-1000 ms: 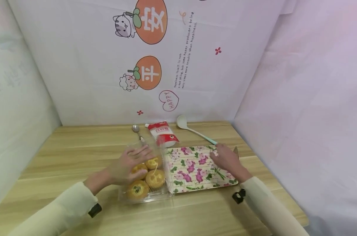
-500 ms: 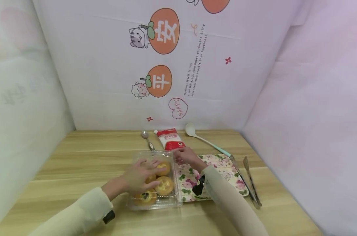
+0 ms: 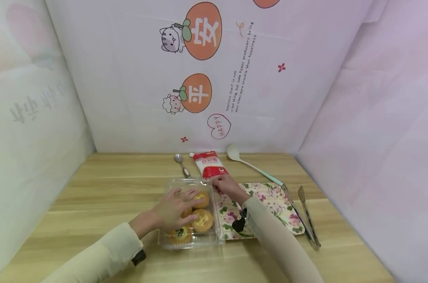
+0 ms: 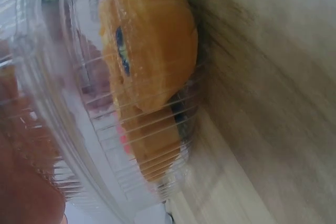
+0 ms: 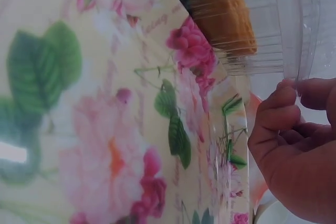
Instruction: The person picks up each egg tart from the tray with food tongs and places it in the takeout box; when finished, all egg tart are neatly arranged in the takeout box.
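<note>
A clear plastic clamshell box (image 3: 214,237) with several round golden pastries (image 3: 202,221) inside sits on the table. My left hand (image 3: 175,210) rests on its lid with the fingers spread. At the box's far right corner, my right hand (image 3: 227,185) pinches the plastic edge between thumb and curled forefinger; the right wrist view shows this hand (image 5: 294,145) at the rim (image 5: 294,51). Through the ribbed side wall, the left wrist view shows a pastry (image 4: 163,35) with dark bits on top. The lid lies down over the pastries.
A floral tray (image 3: 277,200) lies right of the box, under my right forearm. Metal tongs (image 3: 309,216) lie by its right edge. Behind are a spoon (image 3: 182,166), a red-and-white sugar pouch (image 3: 212,164) and a ladle (image 3: 249,165). White fabric walls surround the table.
My right hand has moved left from the tray's right side to the box's far right corner, where it pinches the edge. The tongs now show fully. My left hand stays on the box.
</note>
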Tool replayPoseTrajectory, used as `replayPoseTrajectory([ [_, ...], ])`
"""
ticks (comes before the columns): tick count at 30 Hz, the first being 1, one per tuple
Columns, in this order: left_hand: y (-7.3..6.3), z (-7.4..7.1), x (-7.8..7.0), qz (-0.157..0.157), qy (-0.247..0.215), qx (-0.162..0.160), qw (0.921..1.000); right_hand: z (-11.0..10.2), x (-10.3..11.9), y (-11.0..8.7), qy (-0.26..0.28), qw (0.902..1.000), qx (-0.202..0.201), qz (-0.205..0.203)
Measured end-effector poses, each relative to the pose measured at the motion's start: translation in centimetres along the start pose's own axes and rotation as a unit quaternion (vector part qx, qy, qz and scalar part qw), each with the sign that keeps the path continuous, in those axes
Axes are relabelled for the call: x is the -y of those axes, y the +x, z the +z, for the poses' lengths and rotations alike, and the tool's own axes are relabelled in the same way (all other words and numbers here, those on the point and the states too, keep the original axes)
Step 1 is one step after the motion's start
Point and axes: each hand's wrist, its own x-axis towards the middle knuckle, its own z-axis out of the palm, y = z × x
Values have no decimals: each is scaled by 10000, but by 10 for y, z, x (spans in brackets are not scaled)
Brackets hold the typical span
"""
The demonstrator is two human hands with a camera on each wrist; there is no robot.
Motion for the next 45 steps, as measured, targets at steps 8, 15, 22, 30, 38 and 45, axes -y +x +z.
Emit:
replayPoseTrajectory([
  [8,5,-2,-3,-75,-51,79,9999,-6,0,-2,-156,9996,-220,-4],
  [15,5,-4,-4,-10,-61,29,10000,-14,-3,-46,230,9974,648,-236],
  [22,3,-5,1,-38,11,-31,10000,-12,-9,-117,608,9681,2426,158],
  [30,2,-9,6,-143,140,-92,9998,1,-3,-140,529,9639,2611,27],
  [38,2,-4,3,-139,-41,17,9999,1,-12,-146,816,9593,2697,207],
  [45,3,2,3,-114,-577,-69,9982,-7,-17,-150,902,9545,2811,411],
])
